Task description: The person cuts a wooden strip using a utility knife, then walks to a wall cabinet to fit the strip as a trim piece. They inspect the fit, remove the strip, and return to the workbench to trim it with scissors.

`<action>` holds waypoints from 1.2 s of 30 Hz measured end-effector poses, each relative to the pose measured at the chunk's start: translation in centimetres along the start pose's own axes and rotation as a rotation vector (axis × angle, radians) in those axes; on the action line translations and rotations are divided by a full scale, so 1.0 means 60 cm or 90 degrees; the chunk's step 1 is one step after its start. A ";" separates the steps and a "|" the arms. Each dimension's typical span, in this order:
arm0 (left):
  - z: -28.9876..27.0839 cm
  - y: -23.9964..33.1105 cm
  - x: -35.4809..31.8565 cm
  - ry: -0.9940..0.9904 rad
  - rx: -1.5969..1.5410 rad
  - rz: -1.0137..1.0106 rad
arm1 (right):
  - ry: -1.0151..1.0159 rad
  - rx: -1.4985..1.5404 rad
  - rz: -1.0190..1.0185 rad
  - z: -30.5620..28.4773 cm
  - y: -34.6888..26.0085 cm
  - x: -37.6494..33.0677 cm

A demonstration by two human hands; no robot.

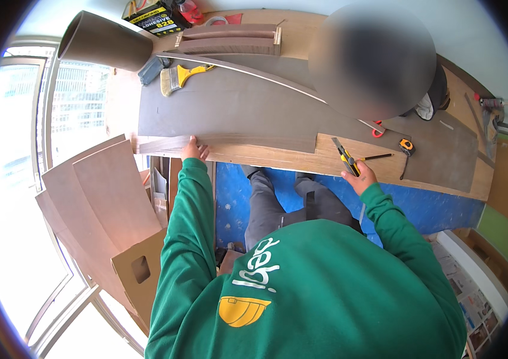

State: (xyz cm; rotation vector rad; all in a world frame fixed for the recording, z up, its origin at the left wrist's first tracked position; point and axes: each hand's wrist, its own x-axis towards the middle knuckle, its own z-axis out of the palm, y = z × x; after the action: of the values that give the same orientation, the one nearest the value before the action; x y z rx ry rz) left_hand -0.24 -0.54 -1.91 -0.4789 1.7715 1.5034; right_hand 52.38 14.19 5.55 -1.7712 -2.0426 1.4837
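My left hand (196, 149) rests on a narrow wood-grain strip (167, 144) along the near edge of the worktable, its fingers spread apart. A yellow and black utility knife (347, 158) is held in my right hand (360, 178), its blade pointing away from me over bare wood. Beside the knife lies a dark pencil (378, 157). A large grey-brown laminate sheet (236, 110) covers much of the tabletop, and a long thin strip (254, 75) lies slantwise across it.
A brush (173, 81), a brown roll (105, 43), stacked wooden pieces (230, 43) and a black adhesive can (158, 18) are at the far left. A tape measure (406, 145) and red-handled scissors (378, 129) lie right. Across the table is a blurred person (373, 60). Panels (95, 197) lean at left.
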 end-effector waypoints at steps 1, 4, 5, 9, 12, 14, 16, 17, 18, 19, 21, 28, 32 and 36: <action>0.001 -0.003 0.001 0.063 0.067 -0.036 | 0.005 -0.002 0.008 0.005 0.000 -0.004; 0.003 -0.053 -0.006 0.340 0.418 0.162 | 0.005 -0.004 0.032 0.018 -0.022 -0.018; 0.013 -0.070 -0.021 0.289 0.489 0.286 | 0.003 -0.001 0.049 0.026 -0.032 -0.023; 0.070 -0.052 -0.102 -0.038 0.823 0.716 | 0.025 -0.013 0.038 0.088 -0.031 -0.031; 0.070 -0.058 -0.082 -0.224 0.970 0.860 | 0.020 -0.048 0.085 0.131 -0.048 -0.047; 0.084 -0.037 -0.081 -0.332 1.051 0.732 | 0.039 -0.023 0.109 0.160 -0.055 -0.065; 0.110 0.007 -0.101 -0.410 1.173 0.607 | 0.064 0.021 0.129 0.185 -0.067 -0.095; 0.118 0.011 -0.098 -0.479 1.216 0.589 | 0.073 0.017 0.134 0.195 -0.068 -0.112; 0.126 0.014 -0.094 -0.549 1.258 0.570 | 0.081 0.014 0.139 0.205 -0.063 -0.128; 0.130 0.013 -0.087 -0.618 1.298 0.552 | 0.090 0.010 0.143 0.210 -0.065 -0.140; 0.127 -0.014 -0.057 -0.631 1.206 0.673 | 0.096 -0.023 0.179 0.207 -0.110 -0.170; 0.157 -0.013 -0.036 -0.705 1.165 0.587 | 0.163 0.027 0.230 0.217 -0.101 -0.257; 0.180 0.010 -0.036 -0.735 1.230 0.494 | 0.181 0.028 0.260 0.215 -0.097 -0.277; 0.194 0.026 -0.038 -0.763 1.241 0.467 | 0.205 0.040 0.230 0.217 -0.059 -0.281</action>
State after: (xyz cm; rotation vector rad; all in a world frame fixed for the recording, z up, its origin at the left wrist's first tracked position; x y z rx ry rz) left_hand 3.63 10.54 0.49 1.7113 1.4282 -0.2937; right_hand 47.82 -6.49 9.63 -2.2662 -1.5704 1.2091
